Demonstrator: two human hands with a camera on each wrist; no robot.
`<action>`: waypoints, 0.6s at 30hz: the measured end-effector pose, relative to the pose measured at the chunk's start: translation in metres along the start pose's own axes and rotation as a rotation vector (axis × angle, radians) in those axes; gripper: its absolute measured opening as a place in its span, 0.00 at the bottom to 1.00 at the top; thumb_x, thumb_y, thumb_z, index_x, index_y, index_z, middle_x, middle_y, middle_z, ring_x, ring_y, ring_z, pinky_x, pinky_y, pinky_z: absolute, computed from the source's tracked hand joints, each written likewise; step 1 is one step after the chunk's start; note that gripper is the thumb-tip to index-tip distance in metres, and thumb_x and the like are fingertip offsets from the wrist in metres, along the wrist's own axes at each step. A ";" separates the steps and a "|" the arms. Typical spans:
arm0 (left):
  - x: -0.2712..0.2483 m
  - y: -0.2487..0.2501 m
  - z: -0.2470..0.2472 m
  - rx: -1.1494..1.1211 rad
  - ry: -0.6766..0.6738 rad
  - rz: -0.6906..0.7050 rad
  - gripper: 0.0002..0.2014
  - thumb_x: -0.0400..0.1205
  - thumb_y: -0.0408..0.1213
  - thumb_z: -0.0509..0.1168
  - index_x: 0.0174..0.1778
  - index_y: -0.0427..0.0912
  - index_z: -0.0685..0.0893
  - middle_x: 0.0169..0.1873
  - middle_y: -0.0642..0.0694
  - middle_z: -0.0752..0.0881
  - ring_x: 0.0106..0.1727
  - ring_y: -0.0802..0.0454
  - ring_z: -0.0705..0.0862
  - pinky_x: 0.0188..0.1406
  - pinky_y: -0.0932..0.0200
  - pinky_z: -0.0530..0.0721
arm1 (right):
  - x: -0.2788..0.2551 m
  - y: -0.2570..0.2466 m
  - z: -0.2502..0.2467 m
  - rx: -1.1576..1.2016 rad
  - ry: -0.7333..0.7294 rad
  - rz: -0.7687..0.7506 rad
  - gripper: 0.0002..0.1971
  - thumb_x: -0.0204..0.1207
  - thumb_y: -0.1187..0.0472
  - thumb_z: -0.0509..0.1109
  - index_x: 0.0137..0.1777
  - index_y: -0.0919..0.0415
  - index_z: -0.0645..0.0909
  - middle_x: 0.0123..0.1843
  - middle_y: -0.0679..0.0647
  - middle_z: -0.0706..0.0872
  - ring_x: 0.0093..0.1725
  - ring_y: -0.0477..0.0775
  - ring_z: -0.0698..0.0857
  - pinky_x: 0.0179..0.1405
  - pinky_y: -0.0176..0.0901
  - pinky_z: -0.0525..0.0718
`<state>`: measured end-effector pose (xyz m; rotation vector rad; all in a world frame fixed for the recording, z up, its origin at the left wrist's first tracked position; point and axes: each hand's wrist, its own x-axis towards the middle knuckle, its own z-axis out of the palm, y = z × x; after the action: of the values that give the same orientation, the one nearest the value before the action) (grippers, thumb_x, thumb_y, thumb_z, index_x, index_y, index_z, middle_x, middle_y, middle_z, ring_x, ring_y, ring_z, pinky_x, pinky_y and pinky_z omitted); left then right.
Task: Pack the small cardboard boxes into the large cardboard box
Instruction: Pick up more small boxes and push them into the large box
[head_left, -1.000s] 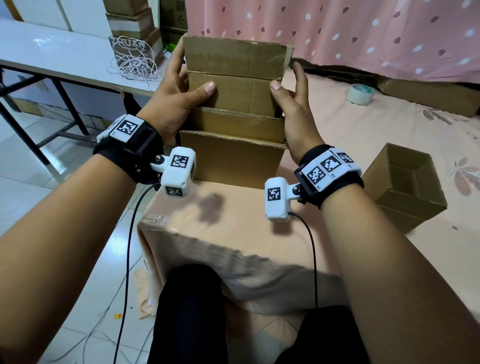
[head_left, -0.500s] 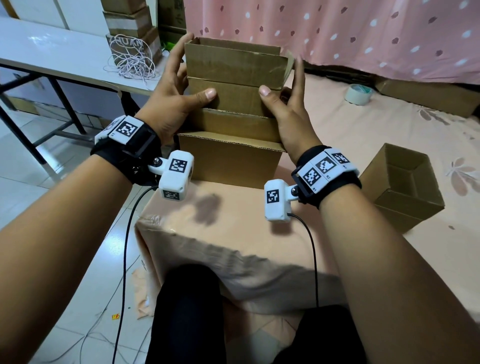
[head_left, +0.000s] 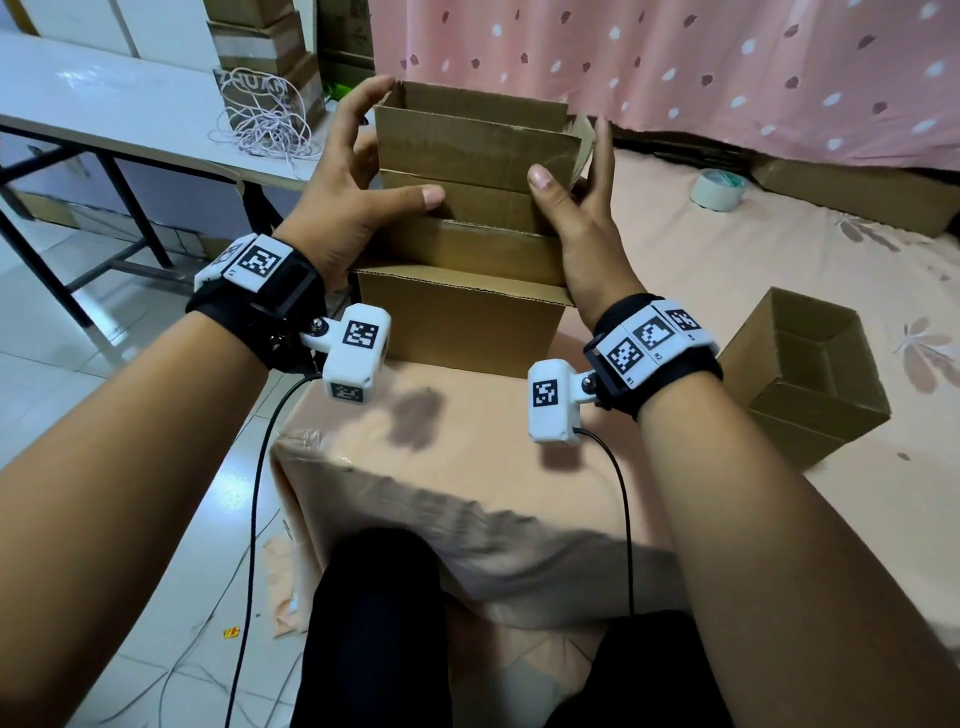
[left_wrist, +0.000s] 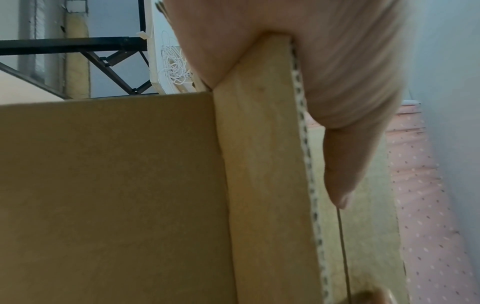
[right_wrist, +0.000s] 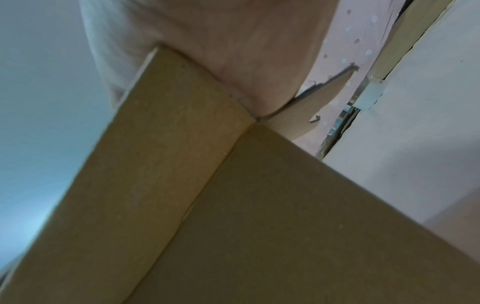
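I see the large cardboard box standing open on the pink-covered bed, at about 12 o'clock from my knees. The small cardboard box sticks out of its top, partly inside, open side up. My two hands clamp it from both sides. My left hand is at 9 o'clock of it, fingers spread along the left wall and thumb laid on the front face. In the left wrist view the cardboard edge presses into the web between thumb and fingers. My right hand is at 3 o'clock, fingers straight up along the right wall, thumb on the front face.

A second small open box lies on its side at 3 o'clock, well apart. A tape roll rests at 2 o'clock. On the white table at 10 o'clock lies a coil of cord.
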<state>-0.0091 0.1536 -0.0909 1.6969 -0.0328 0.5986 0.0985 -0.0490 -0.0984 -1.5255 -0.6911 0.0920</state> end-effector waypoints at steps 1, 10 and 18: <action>0.000 0.000 0.000 0.002 0.001 0.002 0.44 0.79 0.26 0.75 0.85 0.49 0.57 0.66 0.49 0.85 0.72 0.45 0.83 0.73 0.42 0.83 | 0.000 0.000 0.000 -0.004 0.002 0.006 0.50 0.74 0.36 0.72 0.89 0.39 0.45 0.89 0.47 0.61 0.87 0.50 0.64 0.87 0.58 0.64; -0.001 -0.001 0.000 -0.002 -0.002 0.008 0.40 0.82 0.32 0.74 0.85 0.49 0.59 0.68 0.50 0.84 0.74 0.44 0.82 0.73 0.42 0.83 | -0.005 -0.010 0.002 0.037 0.030 0.123 0.48 0.75 0.29 0.64 0.89 0.40 0.43 0.90 0.49 0.59 0.87 0.49 0.62 0.88 0.57 0.59; 0.001 -0.004 0.001 -0.078 -0.002 0.036 0.35 0.83 0.31 0.71 0.84 0.44 0.61 0.73 0.45 0.81 0.75 0.44 0.81 0.65 0.52 0.86 | -0.002 -0.003 -0.001 0.096 0.010 0.120 0.51 0.66 0.15 0.56 0.88 0.35 0.50 0.90 0.46 0.61 0.88 0.50 0.62 0.86 0.67 0.59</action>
<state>-0.0066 0.1543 -0.0937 1.6240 -0.0874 0.6148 0.0959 -0.0509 -0.0962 -1.4734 -0.5793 0.2049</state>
